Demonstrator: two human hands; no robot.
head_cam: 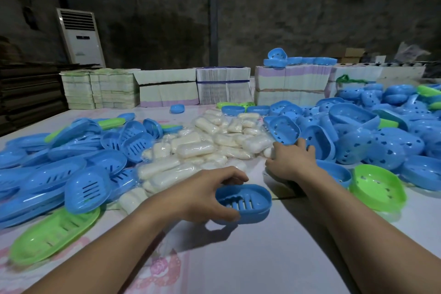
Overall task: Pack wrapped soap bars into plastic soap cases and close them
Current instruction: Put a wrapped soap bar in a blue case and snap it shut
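Note:
My left hand (202,194) grips a blue slotted soap case half (245,203) just above the table, thumb under its near rim and fingers over the far rim. My right hand (290,161) reaches into the near right edge of the heap of wrapped white soap bars (202,148), its fingers curled around one wrapped bar (269,151) that is mostly hidden by the hand. The soap heap lies in the middle of the table, beyond both hands.
Blue and green slotted case halves (59,174) are heaped at the left, with a green one (52,234) nearest. Blue halves with heart holes (381,141) pile at the right; a green one (377,188) lies near my right forearm. Bundled flat cartons (222,86) line the far edge.

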